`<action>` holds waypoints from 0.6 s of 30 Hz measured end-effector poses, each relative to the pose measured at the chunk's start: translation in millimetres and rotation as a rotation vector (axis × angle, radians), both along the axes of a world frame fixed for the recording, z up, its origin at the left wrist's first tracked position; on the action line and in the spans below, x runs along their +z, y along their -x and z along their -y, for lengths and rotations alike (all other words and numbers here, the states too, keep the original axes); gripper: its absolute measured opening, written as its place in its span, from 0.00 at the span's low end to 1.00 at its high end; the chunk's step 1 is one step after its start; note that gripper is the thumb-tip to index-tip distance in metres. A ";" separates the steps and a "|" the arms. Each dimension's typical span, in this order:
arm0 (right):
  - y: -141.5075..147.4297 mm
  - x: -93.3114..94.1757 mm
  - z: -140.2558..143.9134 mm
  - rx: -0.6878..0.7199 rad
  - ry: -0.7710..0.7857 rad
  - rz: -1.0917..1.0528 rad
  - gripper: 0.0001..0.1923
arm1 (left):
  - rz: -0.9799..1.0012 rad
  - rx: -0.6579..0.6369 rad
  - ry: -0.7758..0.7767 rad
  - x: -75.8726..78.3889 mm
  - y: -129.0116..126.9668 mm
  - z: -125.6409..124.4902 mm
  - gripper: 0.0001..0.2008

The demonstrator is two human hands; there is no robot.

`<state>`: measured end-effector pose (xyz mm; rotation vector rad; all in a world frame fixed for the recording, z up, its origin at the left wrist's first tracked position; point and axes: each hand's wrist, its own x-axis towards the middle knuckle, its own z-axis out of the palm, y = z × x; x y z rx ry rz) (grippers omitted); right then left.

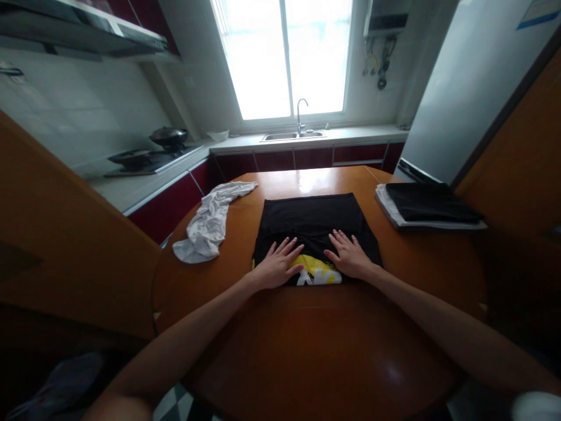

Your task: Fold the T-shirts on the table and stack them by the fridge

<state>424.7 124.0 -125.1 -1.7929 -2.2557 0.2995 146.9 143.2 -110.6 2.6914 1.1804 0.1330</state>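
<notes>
Pressing: fingers of left hand (277, 266) and right hand (348, 254) were spread flat, grasping nothing, on the black shirt (313, 225).
Shirt spot: lay part-folded mid-table (315, 351), yellow print near edge.
Risk: smooth wood could let fabric slide, skewing the fold.
Nearby: white cloth (208, 225) left, folded stack (427, 204) right.

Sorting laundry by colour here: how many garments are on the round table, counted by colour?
Black: 2, the black shirt with the yellow print under the left hand and right hand, and the folded black garment on the stack at the right.
White: 2, the crumpled white garment and the folded white piece beneath the black one.
Total: 4
</notes>
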 end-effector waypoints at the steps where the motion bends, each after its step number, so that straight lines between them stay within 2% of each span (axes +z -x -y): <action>1: -0.2 0.3 -0.4 0.001 0.001 -0.007 0.36 | 0.015 -0.005 0.005 1.7 0.6 -0.8 0.33; 6: -7.4 6.3 -5.4 -0.016 -0.030 -0.081 0.31 | 0.241 -0.056 -0.024 21.2 17.7 -14.8 0.26; 11: -17.0 13.0 -9.0 -0.054 -0.135 -0.152 0.28 | 0.428 0.135 -0.119 39.7 41.2 -36.9 0.16; 15: -12.6 9.5 -6.4 -0.044 -0.161 -0.138 0.30 | 0.494 0.229 -0.183 33.5 41.0 -42.6 0.19; 18: -5.9 4.4 -4.1 0.012 -0.119 -0.077 0.31 | 0.393 0.181 -0.155 19.6 32.5 -38.1 0.25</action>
